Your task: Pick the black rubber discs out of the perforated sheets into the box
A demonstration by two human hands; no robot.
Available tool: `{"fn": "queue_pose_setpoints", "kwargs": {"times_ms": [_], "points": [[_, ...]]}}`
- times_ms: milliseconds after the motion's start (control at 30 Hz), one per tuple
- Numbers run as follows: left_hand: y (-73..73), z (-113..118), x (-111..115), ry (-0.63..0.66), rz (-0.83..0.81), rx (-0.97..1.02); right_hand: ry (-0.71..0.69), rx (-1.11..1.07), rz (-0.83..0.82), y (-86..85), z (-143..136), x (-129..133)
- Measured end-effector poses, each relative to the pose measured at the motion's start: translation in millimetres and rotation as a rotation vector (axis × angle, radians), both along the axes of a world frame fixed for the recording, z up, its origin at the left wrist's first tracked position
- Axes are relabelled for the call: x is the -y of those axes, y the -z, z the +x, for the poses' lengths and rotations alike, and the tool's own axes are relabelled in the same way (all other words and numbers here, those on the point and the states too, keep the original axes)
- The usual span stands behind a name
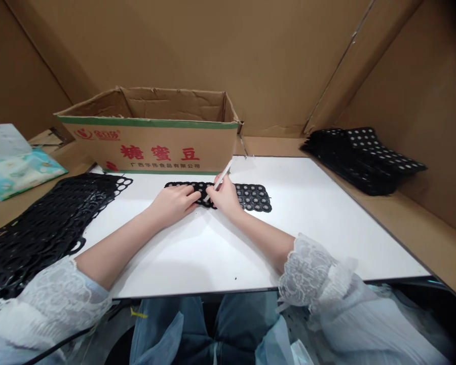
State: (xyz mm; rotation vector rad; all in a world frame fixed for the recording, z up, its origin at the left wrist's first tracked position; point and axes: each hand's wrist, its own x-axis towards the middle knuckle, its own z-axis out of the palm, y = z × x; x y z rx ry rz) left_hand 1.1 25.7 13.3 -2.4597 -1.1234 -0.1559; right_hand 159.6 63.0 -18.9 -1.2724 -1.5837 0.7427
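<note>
A black sheet of rubber-like rings with grey centres (pixel 255 197) lies on the white board in front of me. My left hand (pixel 177 203) rests on its left part, fingers laid over the rings and pressing down. In my right hand (pixel 225 195), closed in a writing grip, is a slim white pen-like stick (pixel 224 172). Its lower tip points down at the sheet beside my left fingertips; whether it touches a ring I cannot tell. My right hand covers part of the middle of the sheet.
Behind the sheet stands an open cardboard box (pixel 155 147) with red lettering. Black ring-grid sheets (pixel 53 218) are piled at the left, near a tissue pack (pixel 23 170). More black sheets with pale dots (pixel 365 157) are stacked at right. Cardboard walls surround the white board (pixel 327 228).
</note>
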Motion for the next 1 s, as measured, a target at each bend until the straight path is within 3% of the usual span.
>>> {"fn": "queue_pose_setpoints", "kwargs": {"times_ms": [367,500,633,733,900,1000], "points": [[6.9,1.7,-2.8,0.041,-0.002,0.115,0.083,0.133,-0.012,-5.6,-7.1,6.3],[9.8,2.9,-3.7,0.051,-0.015,0.153,0.04,0.259,0.029,-8.9,-9.9,10.7],[14.0,8.5,-5.4,-0.087,0.017,0.22,-0.018,0.336,0.067,-9.9,-9.4,13.6],[12.2,8.7,-6.0,-0.171,-0.02,0.262,-0.065,0.274,0.077,-7.3,-6.9,10.9],[4.5,-1.3,-4.5,-0.027,-0.194,0.296,-0.008,0.006,-0.012,-3.1,-1.4,-0.5],[5.5,0.8,-5.1,-0.069,-0.162,0.262,0.036,-0.086,0.001,-4.6,0.7,-4.4]]}}
